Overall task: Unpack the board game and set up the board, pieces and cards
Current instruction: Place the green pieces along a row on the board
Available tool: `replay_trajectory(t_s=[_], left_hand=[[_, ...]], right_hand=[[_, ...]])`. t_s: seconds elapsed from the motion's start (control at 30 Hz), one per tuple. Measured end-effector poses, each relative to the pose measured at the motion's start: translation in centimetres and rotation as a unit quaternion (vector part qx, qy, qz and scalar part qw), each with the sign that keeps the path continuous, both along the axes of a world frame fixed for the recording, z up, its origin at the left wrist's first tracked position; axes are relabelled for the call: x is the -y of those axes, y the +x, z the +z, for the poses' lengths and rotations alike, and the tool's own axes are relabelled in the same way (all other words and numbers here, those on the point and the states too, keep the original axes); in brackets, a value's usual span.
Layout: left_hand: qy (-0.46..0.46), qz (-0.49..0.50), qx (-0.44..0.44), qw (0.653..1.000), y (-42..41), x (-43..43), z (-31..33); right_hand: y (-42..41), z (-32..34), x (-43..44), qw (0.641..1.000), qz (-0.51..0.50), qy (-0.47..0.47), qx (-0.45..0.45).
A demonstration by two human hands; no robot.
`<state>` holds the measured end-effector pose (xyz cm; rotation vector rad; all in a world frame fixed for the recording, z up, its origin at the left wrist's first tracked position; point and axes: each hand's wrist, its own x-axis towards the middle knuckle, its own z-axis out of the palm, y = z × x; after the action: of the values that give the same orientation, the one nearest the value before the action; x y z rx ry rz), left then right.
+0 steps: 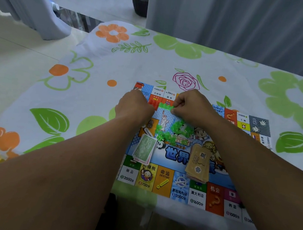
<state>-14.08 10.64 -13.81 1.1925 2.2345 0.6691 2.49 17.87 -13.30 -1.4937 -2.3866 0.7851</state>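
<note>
The colourful game board [179, 187] lies flat on the flowered tablecloth. A strip of joined green plastic pieces [166, 106] is held over the board's far part. My left hand [134, 107] grips its left end and my right hand [193, 105] pinches its right end. More green plastic pieces [179, 129] lie in a loose heap on the board's middle. A stack of paper money [144, 148] with a green note on top rests on the board's left side. A stack of tan cards [198, 163] sits to the right of it.
The flowered tablecloth [99, 71] covers the table; its near edge runs just below the board. Grey curtains [245, 24] hang behind the table's far right. A pale tiled floor [16, 49] lies to the left.
</note>
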Motion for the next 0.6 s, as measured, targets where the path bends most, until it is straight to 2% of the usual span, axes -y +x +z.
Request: replay_trajectory(t_s=[0.43, 0.6], left_hand=[[0.000, -0.002, 0.002, 1.000, -0.1, -0.1, -0.2], [0.003, 0.001, 0.005, 1.000, -0.2, -0.1, -0.2]], right_hand=[[0.0, 0.2, 0.0, 1.000, 0.002, -0.018, 0.003], [-0.4, 2.4, 0.4, 1.000, 0.017, -0.016, -0.004]])
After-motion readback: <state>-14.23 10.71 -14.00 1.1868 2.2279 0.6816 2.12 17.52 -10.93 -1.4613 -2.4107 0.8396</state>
